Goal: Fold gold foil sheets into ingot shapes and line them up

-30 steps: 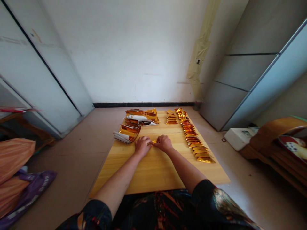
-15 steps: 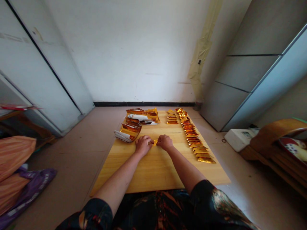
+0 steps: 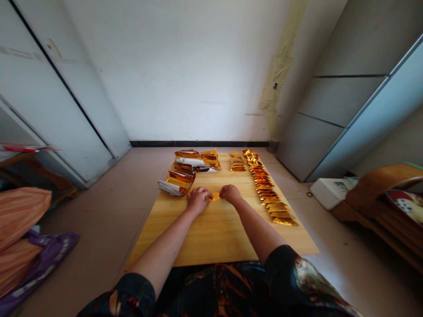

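Note:
Between my two hands, low over the wooden table (image 3: 211, 229), is a small piece of gold foil paper (image 3: 216, 197). My left hand (image 3: 198, 199) is closed on its left end, and my right hand (image 3: 229, 193) pinches its right end. The fingertips hide both ends of the piece. A curled stack of gold foil sheets (image 3: 180, 179) lies just beyond my left hand. To the right runs a long row of folded gold foil pieces (image 3: 267, 189), overlapping one another.
More gold sheets (image 3: 209, 156) and a white roll-shaped bundle (image 3: 190, 162) lie at the table's far left. A shorter row of folded foil pieces (image 3: 237, 162) is at the far middle. Beyond the table stands a white wall (image 3: 185, 88); a grey cabinet (image 3: 330, 101) is at right.
My right hand has shifted slightly right, away from my left, and more of the gold foil shows between them. My left hand keeps nearly the same place.

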{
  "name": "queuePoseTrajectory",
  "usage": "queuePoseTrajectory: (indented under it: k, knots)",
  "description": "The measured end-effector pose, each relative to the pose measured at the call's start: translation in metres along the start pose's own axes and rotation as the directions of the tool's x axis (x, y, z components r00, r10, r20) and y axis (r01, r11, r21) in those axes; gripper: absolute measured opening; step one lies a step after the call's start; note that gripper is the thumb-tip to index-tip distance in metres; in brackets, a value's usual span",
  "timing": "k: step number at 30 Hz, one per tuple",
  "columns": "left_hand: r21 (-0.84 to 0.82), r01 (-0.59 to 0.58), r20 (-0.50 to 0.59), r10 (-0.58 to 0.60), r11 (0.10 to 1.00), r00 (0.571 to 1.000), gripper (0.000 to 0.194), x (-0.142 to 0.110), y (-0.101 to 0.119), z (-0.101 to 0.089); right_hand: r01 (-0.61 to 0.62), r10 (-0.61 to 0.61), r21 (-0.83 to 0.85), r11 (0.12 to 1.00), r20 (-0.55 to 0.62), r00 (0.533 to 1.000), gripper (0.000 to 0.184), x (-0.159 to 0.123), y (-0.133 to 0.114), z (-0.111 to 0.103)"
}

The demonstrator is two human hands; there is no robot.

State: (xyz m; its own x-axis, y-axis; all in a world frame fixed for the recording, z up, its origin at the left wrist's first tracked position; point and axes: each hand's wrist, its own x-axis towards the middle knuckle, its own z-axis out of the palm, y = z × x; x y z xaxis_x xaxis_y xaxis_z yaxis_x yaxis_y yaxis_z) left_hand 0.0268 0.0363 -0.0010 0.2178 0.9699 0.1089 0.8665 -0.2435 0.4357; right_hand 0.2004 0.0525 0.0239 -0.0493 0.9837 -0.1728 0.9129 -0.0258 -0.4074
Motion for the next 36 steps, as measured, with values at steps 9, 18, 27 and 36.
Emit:
queuePoseTrajectory:
  k: [9,18,27,36]
  knots:
    - [0.022,-0.039,0.041,0.038,0.999,0.998,0.022,0.001,-0.006,-0.002,0.005,-0.005,-0.017,1.000,0.006,1.000,0.019,0.001,0.006,-0.006]
    - [0.067,-0.084,0.046,0.081,0.994,0.996,0.025,-0.002,-0.006,-0.005,0.149,-0.156,-0.070,0.986,-0.107,0.982,0.022,-0.006,0.010,-0.001]
    - [0.062,-0.080,0.041,0.078,0.995,0.996,0.019,0.003,-0.002,-0.008,0.576,-0.608,-0.274,0.770,-0.042,0.793,0.018,-0.005,0.023,0.007]
    - [0.077,-0.220,-0.019,0.222,0.973,0.975,0.016,0.000,-0.006,-0.004,0.593,-0.623,-0.453,0.666,0.100,0.776,0.023,-0.012,0.013,-0.006]
